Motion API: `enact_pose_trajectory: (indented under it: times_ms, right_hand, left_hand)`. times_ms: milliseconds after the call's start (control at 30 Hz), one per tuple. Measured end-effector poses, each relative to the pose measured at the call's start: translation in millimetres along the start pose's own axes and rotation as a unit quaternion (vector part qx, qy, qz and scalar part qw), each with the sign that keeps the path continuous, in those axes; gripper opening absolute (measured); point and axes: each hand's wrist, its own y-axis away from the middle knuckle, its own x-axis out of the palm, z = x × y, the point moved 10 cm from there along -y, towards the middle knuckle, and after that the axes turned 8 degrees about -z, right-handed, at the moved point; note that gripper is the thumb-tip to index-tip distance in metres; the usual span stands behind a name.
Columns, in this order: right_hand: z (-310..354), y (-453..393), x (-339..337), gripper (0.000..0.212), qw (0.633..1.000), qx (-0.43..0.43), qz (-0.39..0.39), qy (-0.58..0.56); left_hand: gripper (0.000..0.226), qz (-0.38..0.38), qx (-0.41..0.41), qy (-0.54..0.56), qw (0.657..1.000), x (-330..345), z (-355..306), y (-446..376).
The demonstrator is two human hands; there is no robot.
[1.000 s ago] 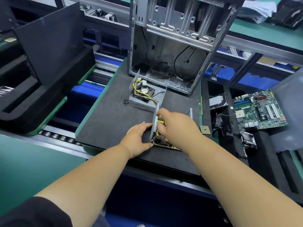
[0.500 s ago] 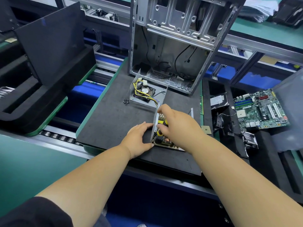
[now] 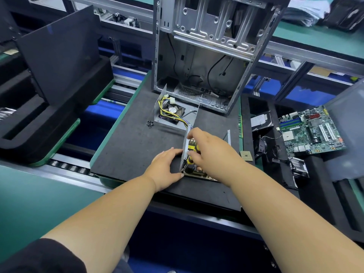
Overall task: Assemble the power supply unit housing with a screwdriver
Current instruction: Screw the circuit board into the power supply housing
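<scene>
The power supply base (image 3: 184,146), a grey metal tray with a perforated upright wall and a circuit board inside, sits on the black foam mat (image 3: 130,146). My left hand (image 3: 167,168) rests against the outside of that wall, thumb at its lower corner. My right hand (image 3: 210,152) grips a yellow-and-black screwdriver (image 3: 190,156), tip pointing down inside the tray near the wall. The housing cover (image 3: 173,113), holding a fan and yellow wires, lies behind. Several small black screws (image 3: 150,124) sit left of the cover.
An open silver computer case (image 3: 206,56) stands upright at the mat's far edge. A green motherboard (image 3: 311,131), a hard drive (image 3: 261,121) and cables lie in black foam to the right. A small CPU chip (image 3: 246,156) sits by the mat's right edge. Black foam trays (image 3: 49,95) stand left.
My right hand has shifted slightly away from me along the tray wall with the screwdriver. The left hand stays against the wall.
</scene>
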Motion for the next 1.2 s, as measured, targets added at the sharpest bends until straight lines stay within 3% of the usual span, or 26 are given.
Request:
enact_pose_trajectory:
  times_ms: [167, 533, 700, 900, 1200]
  right_hand:
    - [2, 1, 5, 0.032, 0.995, -0.011, -0.001, 0.101]
    - [2, 5, 5, 0.026, 0.999, -0.001, 0.026, 0.046]
    - [-4, 4, -1, 0.036, 0.985, 0.001, -0.011, 0.172]
    - [-6, 2, 1, 0.018, 0.996, 0.004, 0.041, 0.073]
    - [-20, -1, 5, 0.047, 0.977, 0.054, 0.011, 0.207]
  left_hand:
    - [0.072, 0.001, -0.002, -0.002, 1.0, 1, 2, 0]
    - [0.077, 0.0, 0.001, -0.003, 1.0, 1, 2, 0]
    - [0.076, -0.003, 0.006, -0.008, 1.0, 2, 3, -1]
    - [0.077, -0.001, 0.007, -0.008, 1.0, 4, 7, -2]
    - [0.079, -0.005, 0.007, -0.018, 1.0, 3, 6, -2]
